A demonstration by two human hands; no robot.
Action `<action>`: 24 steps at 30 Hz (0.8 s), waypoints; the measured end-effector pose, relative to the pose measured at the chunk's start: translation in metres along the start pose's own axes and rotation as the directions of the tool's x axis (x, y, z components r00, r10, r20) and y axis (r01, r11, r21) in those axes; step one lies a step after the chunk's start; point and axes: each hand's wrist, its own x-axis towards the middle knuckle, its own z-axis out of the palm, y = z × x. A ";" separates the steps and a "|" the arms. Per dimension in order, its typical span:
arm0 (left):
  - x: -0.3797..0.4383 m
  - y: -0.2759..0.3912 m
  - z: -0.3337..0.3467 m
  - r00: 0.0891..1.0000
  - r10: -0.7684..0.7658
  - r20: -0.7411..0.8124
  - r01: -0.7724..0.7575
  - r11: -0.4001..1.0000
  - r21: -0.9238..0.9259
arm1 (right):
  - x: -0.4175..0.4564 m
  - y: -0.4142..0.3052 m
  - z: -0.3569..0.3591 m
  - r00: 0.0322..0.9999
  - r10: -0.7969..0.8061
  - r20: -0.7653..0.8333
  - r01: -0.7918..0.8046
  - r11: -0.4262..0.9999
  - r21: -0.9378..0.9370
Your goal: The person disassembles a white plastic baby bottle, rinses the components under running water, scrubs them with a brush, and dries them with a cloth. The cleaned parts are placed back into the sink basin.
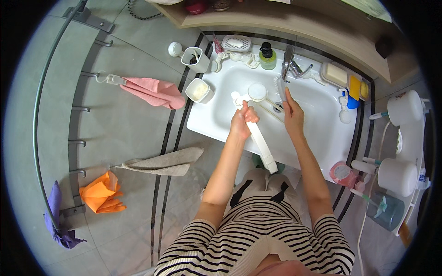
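My left hand (244, 120) is closed around a long white plastic bar (260, 143) that slants from over the basin down past its front edge. At the bar's upper end are a round white disc (257, 91) and thin white rods, which reach over the drain. My right hand (293, 115) holds a pale, translucent brush (280, 86), its bristles facing left, just below the faucet (287, 63). Both hands are over the white washbasin (324, 138). The exact kind of the white fixture cannot be told.
Behind the basin stand a green pump bottle (267, 57) and a soap dish (236, 43). White cups (199, 90) hang at its left, a soap box (334, 74) and sponges (354, 88) sit right. A pink bottle (342, 174) is at the front right, beside a shelf with cups (397, 177).
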 end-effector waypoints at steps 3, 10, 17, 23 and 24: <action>-0.001 0.000 0.010 0.974 0.172 -0.145 -0.070 0.843 0.533 | -0.004 -0.011 -0.002 0.992 -0.129 0.010 0.126 0.981 0.150; -0.003 -0.004 0.039 0.982 0.182 -0.059 -0.073 0.644 0.761 | 0.000 -0.071 -0.007 0.958 -0.170 0.232 0.185 0.982 -0.047; -0.010 0.011 0.042 0.981 -0.169 -0.098 0.192 0.739 0.646 | -0.002 -0.068 -0.015 0.915 -0.207 0.346 0.285 0.939 -0.192; -0.009 0.009 0.037 0.978 -0.180 -0.102 0.200 0.688 0.698 | 0.002 -0.060 -0.015 0.916 -0.193 0.352 0.299 0.913 -0.276; -0.010 0.006 0.039 0.977 -0.190 -0.094 0.202 0.699 0.686 | 0.008 -0.059 -0.012 0.924 -0.203 0.323 0.292 0.922 -0.256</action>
